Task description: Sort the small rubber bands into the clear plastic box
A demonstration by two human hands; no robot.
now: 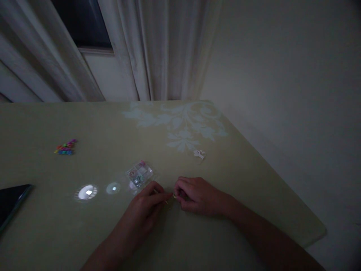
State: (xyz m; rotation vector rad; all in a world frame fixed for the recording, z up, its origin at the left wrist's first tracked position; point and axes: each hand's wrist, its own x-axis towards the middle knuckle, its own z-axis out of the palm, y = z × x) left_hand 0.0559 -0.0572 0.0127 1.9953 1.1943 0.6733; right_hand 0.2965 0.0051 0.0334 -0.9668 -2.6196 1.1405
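Note:
My left hand (149, 203) is closed in a pinch, its fingertips almost meeting those of the other hand low over the table. A thin, pale piece (166, 202) pokes out below its fingers, too small and dim to name. Thumb and finger of my right hand (196, 195) pinch a small pale ring (175, 195) at the meeting point. Just beyond the left hand lies a clear compartment box (140, 174) with small coloured pieces inside. Past the right hand rests a small white card (199, 154) with tiny pieces by it.
A cluster of bright, multicoloured beads (65, 148) lies at the left on the pale green table (98, 229). A dark flat device (12, 203) sits at the left edge. Curtains (180, 49) hang behind; a wall stands on the right. Lamp reflections shine on the tabletop.

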